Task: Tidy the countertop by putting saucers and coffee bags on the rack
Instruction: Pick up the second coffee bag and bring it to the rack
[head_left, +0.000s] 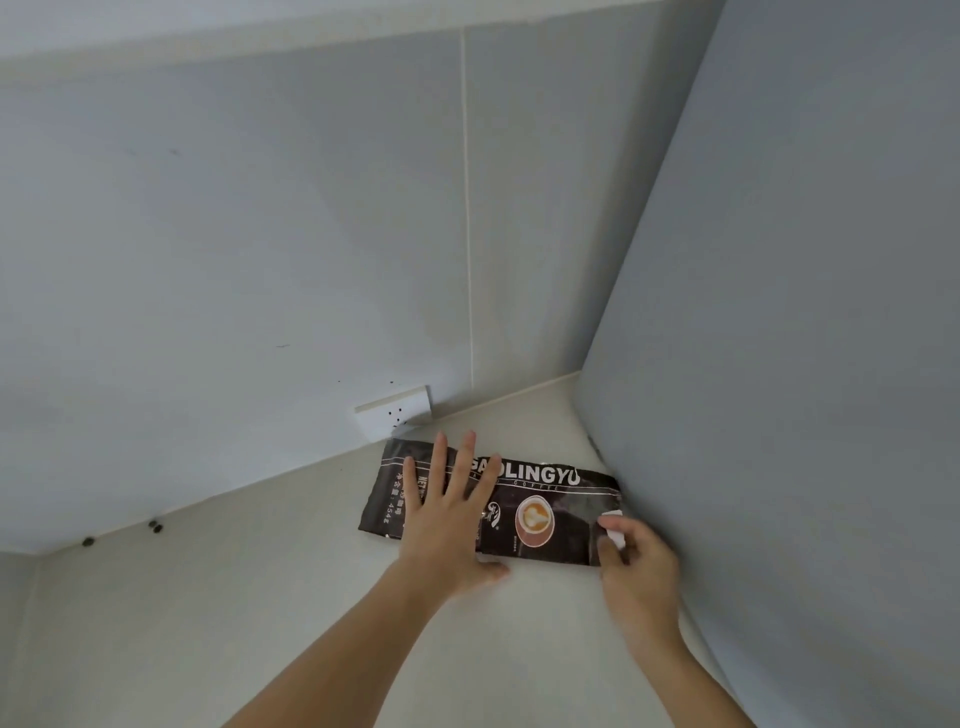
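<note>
- The grey wall panels (260, 234) fill most of the view, and a tall grey side panel (805, 312) closes in on the right, so this is a tight corner. No rack and no saucers show in view, so how much of the tidying is done cannot be judged beyond this one bag.
- The pale counter (208, 623) is bare toward the left and toward the person; that looks like the open way out. Its back edge meets the wall just behind the bag.
- The coffee bag (545, 493), dark brown with a latte picture, lies flat on the counter in the corner, its right end touching or nearly touching the side panel. It is not yet lifted, so its trip to the rack is, I judge, all still to do.
- The left hand (447, 519) lies spread flat on the bag's left half, fingers apart, pressing rather than clasping: an open grip.
- The right hand (639, 566) pinches the bag's right end at a small white tag (613, 527): a closed grip on the bag.
- A white socket (395, 413) sits on the wall just behind the bag.
- Small dark specks (156, 527) lie along the back edge, well to the left.
</note>
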